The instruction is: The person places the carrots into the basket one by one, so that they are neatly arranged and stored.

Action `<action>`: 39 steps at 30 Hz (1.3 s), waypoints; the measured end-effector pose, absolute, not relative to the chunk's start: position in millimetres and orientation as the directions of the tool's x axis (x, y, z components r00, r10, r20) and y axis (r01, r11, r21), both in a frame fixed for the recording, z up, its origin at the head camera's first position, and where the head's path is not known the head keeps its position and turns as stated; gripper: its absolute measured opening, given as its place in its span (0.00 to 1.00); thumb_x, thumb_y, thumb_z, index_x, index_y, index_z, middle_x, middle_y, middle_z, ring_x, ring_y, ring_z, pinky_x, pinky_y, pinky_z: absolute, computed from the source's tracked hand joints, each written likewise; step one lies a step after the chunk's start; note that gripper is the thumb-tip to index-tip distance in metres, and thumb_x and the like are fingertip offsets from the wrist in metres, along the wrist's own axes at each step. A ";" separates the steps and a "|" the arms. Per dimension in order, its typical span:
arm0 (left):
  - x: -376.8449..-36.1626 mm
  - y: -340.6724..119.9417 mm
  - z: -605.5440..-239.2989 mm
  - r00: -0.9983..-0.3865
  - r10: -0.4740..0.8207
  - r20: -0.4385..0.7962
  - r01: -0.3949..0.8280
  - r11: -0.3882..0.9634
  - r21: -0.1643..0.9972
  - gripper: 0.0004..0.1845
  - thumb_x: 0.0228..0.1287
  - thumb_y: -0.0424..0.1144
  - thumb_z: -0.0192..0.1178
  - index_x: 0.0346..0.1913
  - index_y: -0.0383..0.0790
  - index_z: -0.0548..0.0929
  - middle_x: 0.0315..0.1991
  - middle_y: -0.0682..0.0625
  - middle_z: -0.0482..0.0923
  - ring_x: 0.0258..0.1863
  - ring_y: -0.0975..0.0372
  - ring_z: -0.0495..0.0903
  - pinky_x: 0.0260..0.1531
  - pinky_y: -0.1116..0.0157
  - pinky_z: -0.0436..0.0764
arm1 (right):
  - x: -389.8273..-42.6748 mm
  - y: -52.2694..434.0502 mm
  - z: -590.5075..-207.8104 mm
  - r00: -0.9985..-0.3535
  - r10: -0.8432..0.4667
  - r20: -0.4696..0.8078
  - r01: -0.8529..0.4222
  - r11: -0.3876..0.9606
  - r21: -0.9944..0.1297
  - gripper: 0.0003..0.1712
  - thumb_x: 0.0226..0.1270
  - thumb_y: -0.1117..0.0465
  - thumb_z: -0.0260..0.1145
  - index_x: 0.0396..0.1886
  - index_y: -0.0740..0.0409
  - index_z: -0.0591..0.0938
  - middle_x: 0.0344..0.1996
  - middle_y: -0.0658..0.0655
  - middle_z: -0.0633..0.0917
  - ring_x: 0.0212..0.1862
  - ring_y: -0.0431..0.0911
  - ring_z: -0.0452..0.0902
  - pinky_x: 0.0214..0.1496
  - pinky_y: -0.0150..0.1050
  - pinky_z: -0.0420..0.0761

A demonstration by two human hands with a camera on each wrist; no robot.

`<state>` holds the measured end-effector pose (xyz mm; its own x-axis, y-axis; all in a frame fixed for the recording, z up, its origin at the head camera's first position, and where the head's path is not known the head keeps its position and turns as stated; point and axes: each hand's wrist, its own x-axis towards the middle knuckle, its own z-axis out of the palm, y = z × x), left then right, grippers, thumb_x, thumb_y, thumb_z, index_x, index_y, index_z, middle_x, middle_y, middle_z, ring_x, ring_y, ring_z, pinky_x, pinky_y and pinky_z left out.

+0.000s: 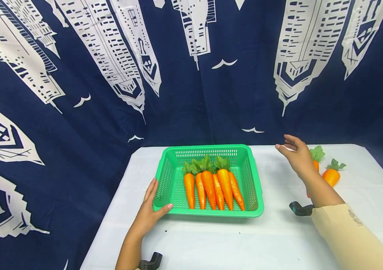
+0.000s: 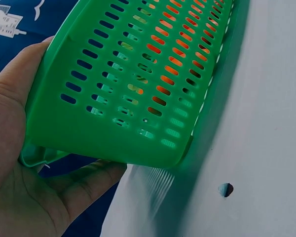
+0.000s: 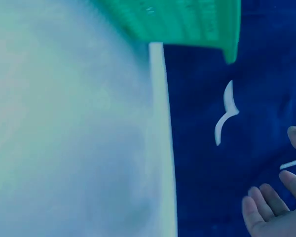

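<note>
A green plastic basket point(image 1: 211, 214) with slotted walls stands on the white table. Several orange carrots point(image 1: 208, 187) with green leaf tops lie side by side in it. My left hand point(image 1: 149, 213) holds the basket's near left corner, the thumb over the front rim and the fingers along the left side. In the left wrist view, that hand point(image 2: 34, 192) is around the rim of the basket point(image 2: 103, 133). My right hand point(image 1: 297, 155) is raised, holding nothing, right of the basket, its fingers loosely bent. More carrots point(image 1: 331, 176) lie on the table beyond the right forearm, partly hidden by it.
The white table point(image 1: 198, 243) ends at the back against a navy cloth point(image 1: 211, 108) printed with white buildings and birds. A black wrist device point(image 1: 301, 209) sits at the right wrist, another point(image 1: 151, 261) at the left. Small dark specks dot the table's front.
</note>
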<state>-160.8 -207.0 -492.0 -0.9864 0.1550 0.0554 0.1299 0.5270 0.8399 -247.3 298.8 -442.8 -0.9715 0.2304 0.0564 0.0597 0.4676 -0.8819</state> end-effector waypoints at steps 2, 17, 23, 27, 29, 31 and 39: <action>-160.8 -207.0 -492.3 -0.986 0.156 0.054 0.129 0.525 0.841 0.57 0.59 0.54 0.73 0.83 0.50 0.47 0.84 0.55 0.36 0.83 0.48 0.39 0.75 0.34 0.48 | -244.1 307.0 -448.4 -0.966 0.256 0.048 0.083 0.477 -0.875 0.47 0.73 0.38 0.60 0.81 0.57 0.56 0.77 0.70 0.60 0.75 0.68 0.60 0.71 0.65 0.67; -161.6 -207.6 -492.0 -0.985 0.159 0.058 0.136 0.535 0.834 0.57 0.60 0.54 0.72 0.83 0.50 0.47 0.84 0.54 0.37 0.83 0.48 0.40 0.75 0.34 0.48 | -224.9 358.3 -482.4 -0.906 0.407 -0.116 0.312 0.457 -0.833 0.52 0.71 0.31 0.54 0.83 0.52 0.49 0.79 0.75 0.45 0.77 0.76 0.46 0.74 0.73 0.52; -161.8 -207.9 -493.7 -0.985 0.159 0.060 0.137 0.537 0.833 0.57 0.60 0.54 0.72 0.83 0.51 0.46 0.84 0.54 0.37 0.83 0.48 0.39 0.75 0.34 0.48 | -221.0 365.3 -490.4 -0.903 0.403 -0.145 0.344 0.479 -0.808 0.53 0.72 0.31 0.53 0.83 0.56 0.47 0.78 0.78 0.44 0.77 0.77 0.43 0.74 0.74 0.51; -161.8 -207.8 -493.3 -0.985 0.161 0.065 0.142 0.532 0.835 0.56 0.60 0.53 0.73 0.83 0.50 0.47 0.84 0.54 0.37 0.83 0.49 0.40 0.75 0.34 0.48 | -221.5 364.4 -494.1 -0.903 0.390 -0.179 0.367 0.487 -0.793 0.55 0.71 0.29 0.52 0.83 0.57 0.47 0.77 0.79 0.42 0.75 0.76 0.46 0.73 0.73 0.54; -161.8 -207.8 -493.2 -0.985 0.162 0.066 0.144 0.532 0.834 0.56 0.60 0.53 0.72 0.83 0.50 0.47 0.84 0.54 0.37 0.83 0.49 0.40 0.75 0.34 0.48 | -222.2 363.6 -495.1 -0.903 0.383 -0.194 0.379 0.498 -0.779 0.56 0.70 0.28 0.51 0.83 0.57 0.46 0.77 0.80 0.41 0.72 0.76 0.48 0.72 0.73 0.57; -161.6 -207.8 -493.1 -0.984 0.163 0.066 0.144 0.534 0.833 0.56 0.60 0.53 0.72 0.83 0.50 0.47 0.84 0.54 0.37 0.83 0.48 0.40 0.75 0.34 0.48 | -222.9 363.0 -496.3 -0.904 0.377 -0.200 0.385 0.515 -0.766 0.56 0.70 0.28 0.51 0.82 0.58 0.47 0.76 0.81 0.42 0.68 0.76 0.52 0.69 0.71 0.65; -161.1 -208.0 -493.4 -0.987 0.154 0.049 0.126 0.543 0.830 0.56 0.60 0.55 0.72 0.83 0.53 0.46 0.84 0.59 0.36 0.83 0.49 0.39 0.75 0.34 0.48 | -228.1 365.2 -504.8 -0.905 0.357 -0.230 0.403 0.554 -0.728 0.51 0.74 0.37 0.55 0.81 0.62 0.49 0.72 0.84 0.49 0.68 0.76 0.54 0.70 0.73 0.62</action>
<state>-161.1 -208.0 -493.4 -0.9869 0.1538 0.0489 0.1258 0.5428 0.8304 -228.1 365.2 -504.8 -0.9055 0.3567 -0.2300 0.4032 0.5542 -0.7282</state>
